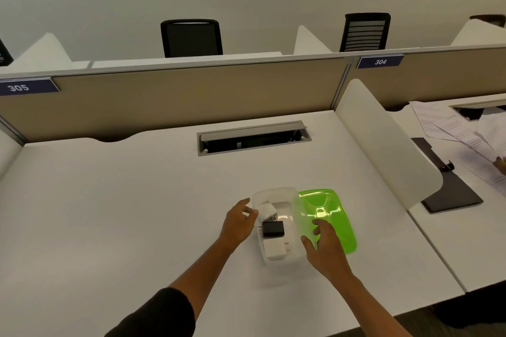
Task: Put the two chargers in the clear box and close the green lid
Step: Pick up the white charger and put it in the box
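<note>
Right hand [325, 247] sits at the near right side of the clear box [297, 230], fingers spread and touching the green lid [332, 210] (which lies flat on the desk [137, 200] just beside the box). Left hand [239, 223] is loosely curled at the box's left rim, holding nothing. Inside lie a black charger [273, 228] and two white chargers [275, 250].
</note>
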